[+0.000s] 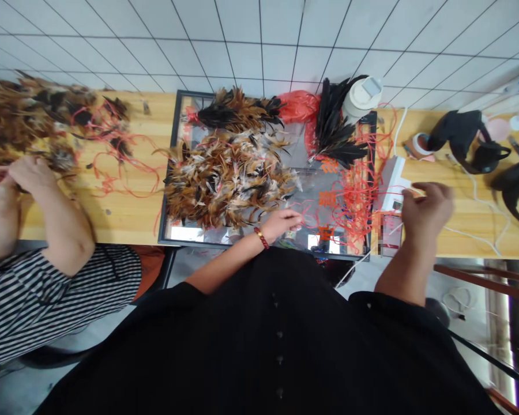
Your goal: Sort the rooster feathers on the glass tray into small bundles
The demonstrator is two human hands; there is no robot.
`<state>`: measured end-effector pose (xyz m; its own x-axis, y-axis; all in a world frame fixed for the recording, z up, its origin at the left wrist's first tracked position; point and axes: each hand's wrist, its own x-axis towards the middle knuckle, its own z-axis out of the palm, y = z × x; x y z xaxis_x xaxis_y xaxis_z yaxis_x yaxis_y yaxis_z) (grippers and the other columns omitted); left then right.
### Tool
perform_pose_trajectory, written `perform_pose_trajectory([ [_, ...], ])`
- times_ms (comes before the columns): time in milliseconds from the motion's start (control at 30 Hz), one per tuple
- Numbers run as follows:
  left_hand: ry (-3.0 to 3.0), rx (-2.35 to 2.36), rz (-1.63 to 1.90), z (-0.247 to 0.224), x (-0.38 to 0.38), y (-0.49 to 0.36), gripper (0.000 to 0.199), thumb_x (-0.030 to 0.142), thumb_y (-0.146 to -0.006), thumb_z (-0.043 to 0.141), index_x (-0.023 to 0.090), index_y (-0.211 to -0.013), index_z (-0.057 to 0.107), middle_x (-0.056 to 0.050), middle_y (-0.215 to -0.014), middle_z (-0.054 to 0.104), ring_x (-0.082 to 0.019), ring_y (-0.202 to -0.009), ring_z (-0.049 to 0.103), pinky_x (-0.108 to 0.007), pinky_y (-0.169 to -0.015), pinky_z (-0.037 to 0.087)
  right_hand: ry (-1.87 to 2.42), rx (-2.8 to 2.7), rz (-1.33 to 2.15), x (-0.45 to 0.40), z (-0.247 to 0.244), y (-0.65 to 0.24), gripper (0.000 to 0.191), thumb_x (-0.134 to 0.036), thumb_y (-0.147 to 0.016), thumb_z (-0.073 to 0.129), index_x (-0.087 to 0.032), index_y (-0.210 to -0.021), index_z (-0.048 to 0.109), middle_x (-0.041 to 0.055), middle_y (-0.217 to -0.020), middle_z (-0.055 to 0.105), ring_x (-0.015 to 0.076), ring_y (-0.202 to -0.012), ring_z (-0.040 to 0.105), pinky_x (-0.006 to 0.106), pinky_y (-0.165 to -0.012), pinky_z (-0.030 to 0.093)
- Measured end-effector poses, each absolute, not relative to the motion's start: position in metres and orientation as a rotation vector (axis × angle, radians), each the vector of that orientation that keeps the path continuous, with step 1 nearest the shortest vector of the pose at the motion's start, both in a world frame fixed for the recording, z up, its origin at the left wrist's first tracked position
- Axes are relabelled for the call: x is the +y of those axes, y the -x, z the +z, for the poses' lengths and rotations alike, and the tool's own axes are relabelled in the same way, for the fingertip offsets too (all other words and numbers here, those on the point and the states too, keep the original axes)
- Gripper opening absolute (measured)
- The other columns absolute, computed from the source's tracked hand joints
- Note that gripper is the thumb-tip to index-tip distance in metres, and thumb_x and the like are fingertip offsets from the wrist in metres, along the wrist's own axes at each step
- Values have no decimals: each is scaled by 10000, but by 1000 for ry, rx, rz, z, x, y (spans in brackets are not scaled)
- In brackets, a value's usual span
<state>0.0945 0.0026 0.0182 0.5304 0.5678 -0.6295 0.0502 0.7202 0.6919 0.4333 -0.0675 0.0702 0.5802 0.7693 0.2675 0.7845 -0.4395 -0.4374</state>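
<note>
My left hand (283,225), with a beaded bracelet at the wrist, is low over the dark-framed glass board. Its thumb and fingertips are pinched on thin red string (308,214). My right hand (428,210) is raised past the board's right edge, fingers curled together and slightly blurred; what they hold, if anything, is too small to make out. Below and left of it is a white box-like strip (393,180). A heap of brown and white feathers (229,181) covers the board's left part. Tangled red strings (357,202) lie along its right side.
Black feathers (335,129) and a brown-black bundle (237,112) lie at the back, beside a red plastic bag (300,106) and a white lidded container (364,95). Black headgear (456,141) and cables sit right. At left, a co-worker's hands (30,173) handle feathers.
</note>
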Motion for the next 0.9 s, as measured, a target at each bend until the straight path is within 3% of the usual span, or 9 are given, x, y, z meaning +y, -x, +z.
perform_pose_trajectory([
  [33, -759, 917, 244, 18, -2, -98, 276, 254, -679, 849, 120, -902, 756, -71, -838, 727, -110, -711, 646, -237, -669, 514, 2224, -1333, 71, -63, 63, -411, 290, -402, -888, 591, -246, -1083, 739, 143, -1167, 682, 302, -800, 706, 515, -785, 579],
  [133, -839, 886, 112, 19, -6, -95, 494, 250, -666, 857, 159, -1136, 735, -119, -1112, 720, -125, -779, 649, -286, -725, 533, 1885, -1822, 532, -55, 31, -349, 263, -342, -929, 544, -241, -1084, 731, 97, -1158, 714, 266, -1089, 674, 408, -922, 557],
  [233, -844, 1017, 215, 17, 3, -80, 455, 259, -670, 852, 151, -1099, 741, -108, -1148, 712, -114, -790, 638, -255, -716, 531, 1875, -2035, 912, -50, -5, -322, 286, -231, -921, 491, -220, -1045, 749, 90, -1151, 732, 224, -1065, 687, 357, -947, 541],
  [400, -692, 1207, 480, 10, 15, -49, 340, 291, -658, 857, 149, -945, 745, -68, -969, 732, -123, -775, 671, -207, -654, 516, 2421, -1707, 638, -54, -29, -360, 332, -174, -840, 512, -172, -1073, 749, 153, -1234, 699, 279, -1026, 686, 405, -895, 542],
  [533, -585, 1262, 578, 8, 13, -32, 301, 226, -647, 861, 128, -907, 745, -77, -929, 729, -116, -707, 674, -217, -628, 506, 2383, -1477, 349, -62, -16, -399, 301, -294, -849, 541, -160, -1009, 757, 142, -1004, 733, 265, -882, 675, 401, -837, 533],
  [633, -544, 1281, 581, 7, 11, -30, 284, 193, -649, 854, 115, -897, 739, -79, -901, 728, -116, -685, 668, -223, -622, 500, 2449, -1386, 174, -49, -11, -410, 313, -307, -857, 517, -143, -976, 756, 156, -955, 717, 278, -878, 651, 412, -821, 514],
  [800, -592, 1281, 543, 10, 11, -45, 238, 187, -681, 834, 124, -888, 734, -61, -862, 725, -114, -686, 663, -218, -627, 487, 2398, -1727, 347, 7, -32, -389, 341, -233, -856, 498, -171, -1095, 732, 169, -1133, 678, 305, -1031, 608, 421, -869, 479],
  [900, -649, 1230, 537, 17, 12, -49, 242, 200, -703, 820, 128, -917, 733, -65, -897, 729, -118, -710, 668, -226, -644, 489, 2428, -1823, 404, 27, -42, -378, 282, -201, -800, 547, -142, -1005, 731, 207, -1177, 642, 347, -1077, 571, 483, -892, 461],
])
